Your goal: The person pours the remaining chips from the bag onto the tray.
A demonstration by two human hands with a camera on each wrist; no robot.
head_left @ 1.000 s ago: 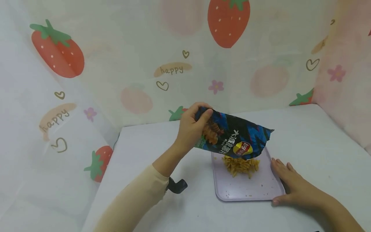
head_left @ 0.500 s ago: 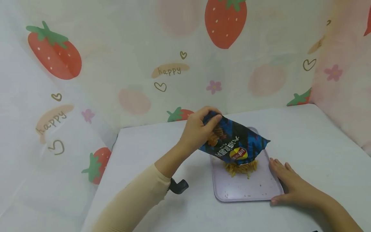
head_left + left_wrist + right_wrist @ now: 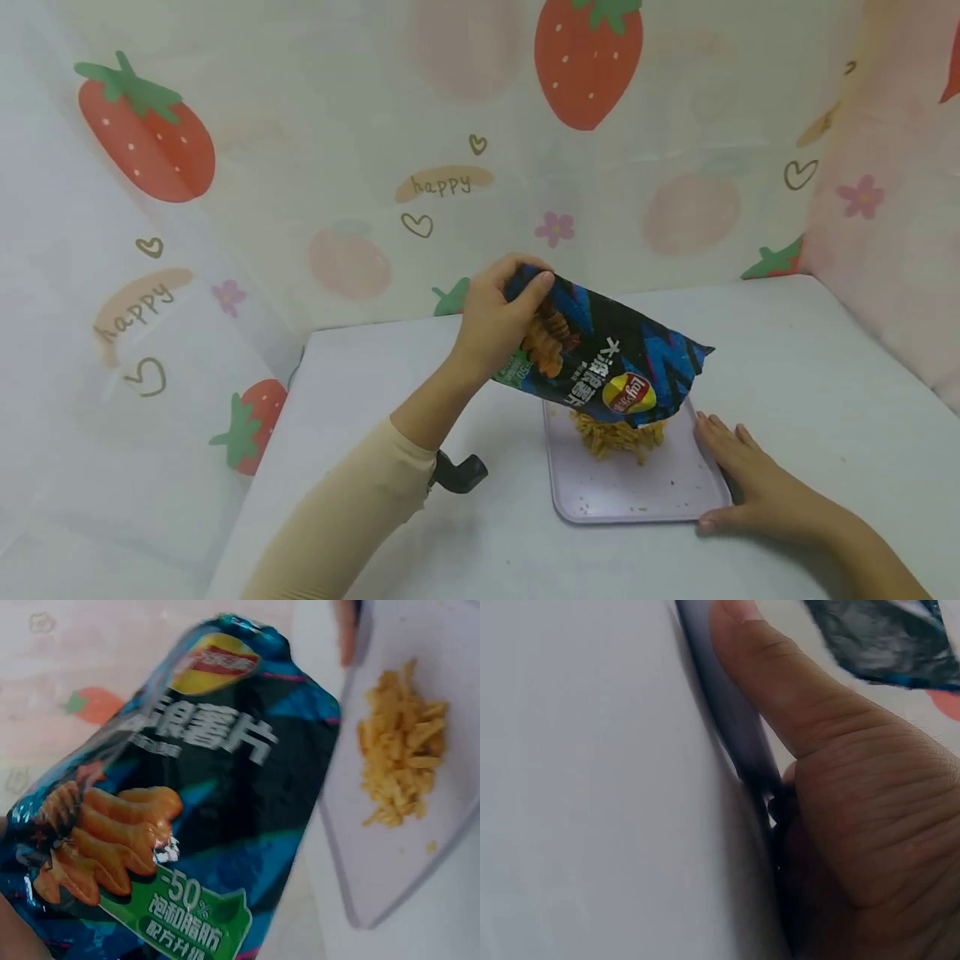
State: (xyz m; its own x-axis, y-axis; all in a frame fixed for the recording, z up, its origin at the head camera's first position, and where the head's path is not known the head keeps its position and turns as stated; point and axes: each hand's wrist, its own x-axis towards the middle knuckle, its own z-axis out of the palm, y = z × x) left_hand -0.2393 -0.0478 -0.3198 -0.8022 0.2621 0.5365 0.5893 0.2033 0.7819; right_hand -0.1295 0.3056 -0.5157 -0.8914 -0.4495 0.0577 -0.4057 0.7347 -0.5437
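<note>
My left hand (image 3: 491,321) grips one end of a blue and black Lay's potato chip bag (image 3: 600,358), thumb on its printed face. The bag slants above a pale purple tray (image 3: 637,504), its far end lower and to the right. On the tray lies a heap of yellow, stick-like chips (image 3: 618,442), partly hidden by the bag in the head view. My right hand (image 3: 765,487) rests against the tray's right edge, fingers extended along the side and thumb by the near corner. In the right wrist view, the silvery inside of the bag (image 3: 885,645) shows at its torn mouth.
Small dark crumbs dot the tray's near part. A white table (image 3: 390,367) lies under it, backed by a strawberry-print cloth (image 3: 360,125) at the rear and sides. A black curved fitting (image 3: 461,475) sticks out at my left wrist.
The bag dipped toward the heap half a second ago, and my left hand now holds it higher and a little further left. My right hand stays at the tray's edge.
</note>
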